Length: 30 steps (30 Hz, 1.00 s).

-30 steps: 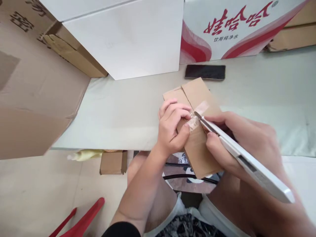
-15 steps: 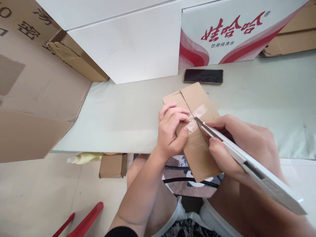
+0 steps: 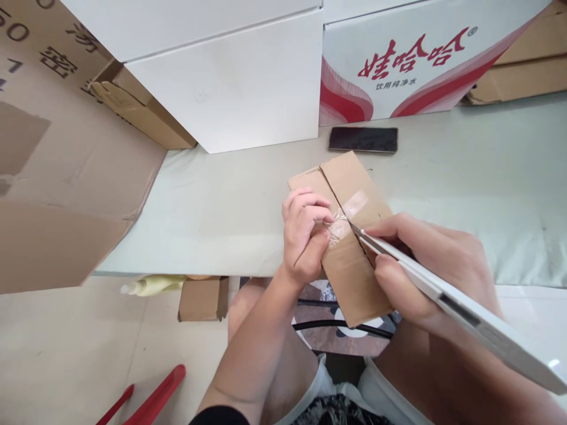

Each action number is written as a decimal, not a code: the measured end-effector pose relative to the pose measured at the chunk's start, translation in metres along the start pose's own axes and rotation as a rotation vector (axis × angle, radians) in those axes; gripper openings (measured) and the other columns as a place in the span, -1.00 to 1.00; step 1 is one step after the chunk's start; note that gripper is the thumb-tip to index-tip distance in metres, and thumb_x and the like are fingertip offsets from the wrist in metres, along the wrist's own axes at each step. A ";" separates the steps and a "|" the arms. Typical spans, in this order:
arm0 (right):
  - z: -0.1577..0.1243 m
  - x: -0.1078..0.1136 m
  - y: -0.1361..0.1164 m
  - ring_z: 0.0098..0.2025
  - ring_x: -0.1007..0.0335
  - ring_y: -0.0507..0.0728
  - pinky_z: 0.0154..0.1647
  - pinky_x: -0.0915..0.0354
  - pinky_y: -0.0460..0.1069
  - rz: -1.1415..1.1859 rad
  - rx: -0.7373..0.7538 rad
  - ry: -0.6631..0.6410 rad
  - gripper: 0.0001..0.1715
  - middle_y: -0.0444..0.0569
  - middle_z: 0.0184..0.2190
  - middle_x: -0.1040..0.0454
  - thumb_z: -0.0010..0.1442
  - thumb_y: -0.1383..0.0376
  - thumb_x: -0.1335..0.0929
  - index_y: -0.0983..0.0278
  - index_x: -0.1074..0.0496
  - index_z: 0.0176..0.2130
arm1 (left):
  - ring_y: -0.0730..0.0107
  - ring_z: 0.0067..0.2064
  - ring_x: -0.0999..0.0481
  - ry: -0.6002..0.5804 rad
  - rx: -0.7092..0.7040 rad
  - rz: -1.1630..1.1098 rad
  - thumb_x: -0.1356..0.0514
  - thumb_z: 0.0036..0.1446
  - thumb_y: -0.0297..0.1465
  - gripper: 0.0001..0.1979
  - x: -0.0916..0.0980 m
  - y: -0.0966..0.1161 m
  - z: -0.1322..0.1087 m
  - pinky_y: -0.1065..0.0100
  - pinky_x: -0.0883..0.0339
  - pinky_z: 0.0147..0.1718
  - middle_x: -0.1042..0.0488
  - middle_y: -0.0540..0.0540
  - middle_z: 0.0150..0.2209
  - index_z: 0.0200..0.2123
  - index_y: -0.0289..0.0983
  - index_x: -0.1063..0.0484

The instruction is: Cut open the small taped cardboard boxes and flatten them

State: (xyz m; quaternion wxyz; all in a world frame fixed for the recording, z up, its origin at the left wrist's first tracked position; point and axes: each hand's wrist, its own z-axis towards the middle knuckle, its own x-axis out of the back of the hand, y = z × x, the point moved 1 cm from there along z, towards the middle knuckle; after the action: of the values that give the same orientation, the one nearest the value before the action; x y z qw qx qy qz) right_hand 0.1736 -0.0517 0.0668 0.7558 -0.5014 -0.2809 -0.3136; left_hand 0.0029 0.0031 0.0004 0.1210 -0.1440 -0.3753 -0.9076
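A small brown cardboard box (image 3: 354, 277) lies over the front edge of the cloth-covered surface, its flap seam facing up. Clear tape (image 3: 340, 227) crosses the seam, wrinkled on the left part. My left hand (image 3: 305, 230) rests on the box's left side, fingers curled and thumb near the tape. In my right hand (image 3: 425, 265) is a white utility knife (image 3: 456, 310), its blade tip at the seam beside the tape. The hand's far fingers are partly hidden behind the knife.
A dark phone (image 3: 363, 140) lies beyond the box. White cartons (image 3: 230, 94) and a red-and-white carton (image 3: 398, 71) stand behind it. A large cardboard box (image 3: 75, 177) is on the left. Below are a smaller box (image 3: 201, 300) and red legs (image 3: 155, 395) on the floor.
The knife tip has gone lower into the seam, and its blade shows less. My left hand has shifted slightly left, and more of the tape shows.
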 end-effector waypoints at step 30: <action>0.006 -0.040 0.144 -0.20 -0.46 0.29 -0.17 -0.32 0.22 -0.323 -0.363 0.106 -0.56 0.09 -0.19 -0.51 0.15 0.27 -0.32 0.18 -0.54 0.03 | 0.12 0.04 -0.42 -0.025 -0.010 0.107 -0.03 0.21 -0.39 -0.90 0.004 -0.004 0.001 -0.06 -0.26 0.22 -0.46 -0.11 -0.16 -0.25 -0.15 -0.33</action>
State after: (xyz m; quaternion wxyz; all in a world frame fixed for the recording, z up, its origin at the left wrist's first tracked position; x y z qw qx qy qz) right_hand 0.2558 0.0049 -0.0449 0.6070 -0.5607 -0.2563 -0.5014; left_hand -0.0017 0.0064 -0.0006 0.1638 -0.1759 -0.3640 -0.8999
